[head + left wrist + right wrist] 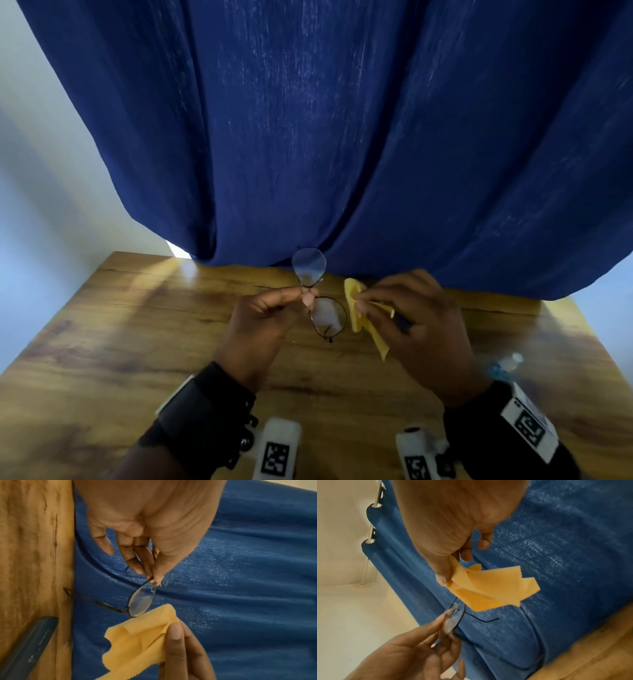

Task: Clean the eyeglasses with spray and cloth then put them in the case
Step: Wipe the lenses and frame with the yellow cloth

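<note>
My left hand [306, 296] pinches thin dark-framed eyeglasses [329, 317] at the bridge and holds them above the table, one lens up and one lens down. In the left wrist view the left hand's thumb and fingers [152, 578] close on the frame, and one temple arm of the eyeglasses [141, 601] sticks out to the left. My right hand [359, 301] pinches a crumpled yellow cloth [356, 315] just right of the lower lens. The cloth [137, 639] almost touches the lens edge. A clear spray bottle with a blue collar [507, 365] lies at the right.
The wooden table [137, 325] runs to a blue curtain [342, 137] at its far edge. A grey-blue case-like object [29, 646] lies on the wood in the left wrist view. A pale wall stands at the left.
</note>
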Tool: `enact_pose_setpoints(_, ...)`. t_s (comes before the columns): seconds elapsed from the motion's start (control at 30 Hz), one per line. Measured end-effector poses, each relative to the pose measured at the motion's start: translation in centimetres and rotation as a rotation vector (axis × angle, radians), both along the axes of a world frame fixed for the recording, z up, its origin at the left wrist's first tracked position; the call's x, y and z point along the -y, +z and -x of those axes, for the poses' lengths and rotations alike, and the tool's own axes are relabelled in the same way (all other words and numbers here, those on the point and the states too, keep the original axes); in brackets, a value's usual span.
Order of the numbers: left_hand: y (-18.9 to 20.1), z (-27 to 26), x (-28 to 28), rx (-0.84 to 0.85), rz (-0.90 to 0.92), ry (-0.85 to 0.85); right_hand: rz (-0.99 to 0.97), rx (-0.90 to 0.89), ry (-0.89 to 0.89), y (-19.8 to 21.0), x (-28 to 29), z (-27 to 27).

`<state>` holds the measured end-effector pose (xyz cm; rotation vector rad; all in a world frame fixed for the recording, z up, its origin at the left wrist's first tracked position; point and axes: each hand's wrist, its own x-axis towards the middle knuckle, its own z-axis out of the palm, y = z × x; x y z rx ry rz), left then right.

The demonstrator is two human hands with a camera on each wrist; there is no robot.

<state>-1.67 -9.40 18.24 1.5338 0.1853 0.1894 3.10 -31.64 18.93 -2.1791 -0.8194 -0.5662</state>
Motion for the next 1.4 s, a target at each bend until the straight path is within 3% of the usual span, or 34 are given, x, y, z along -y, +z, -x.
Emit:
enact_pose_setpoints(0.17,-0.1,0.2,-0.4,0.001,0.063,-0.097,0.061,0.029,0.027,-0.7,-3.8,0.5)
enact_pose_setpoints(0.4,0.5,-0.5,-3.6,0.014,0.176,-0.044,0.248,0.080,0.065,-1.8,-5.4,2.1)
enact_pose_setpoints(0.6,0.4,-0.5,-5.8,0.037,0.151,-0.122,0.092,0.067,-0.123,-0.5,-7.4,1.1)
enact_pose_setpoints(0.8,0.5,-0.8,-8.4,0.061,0.147,-0.148,0.250,0.143,-0.027,-1.0,-11.9,4.0)
enact_pose_setpoints(1.03,0.1,-0.8,-10.3,0.044,0.139,-0.171,0.117,0.087,-0.223,-1.0,-11.9,3.2)
enact_pose_setpoints(1.23,0.5,-0.6,-9.7,0.038,0.151,-0.186,0.215,0.122,-0.082,-1.1,-12.5,4.1)
enact_pose_setpoints(1.4,0.7,-0.3,-8.0,0.036,0.123,-0.192,0.065,0.090,-0.155,-0.7,-10.4,3.1)
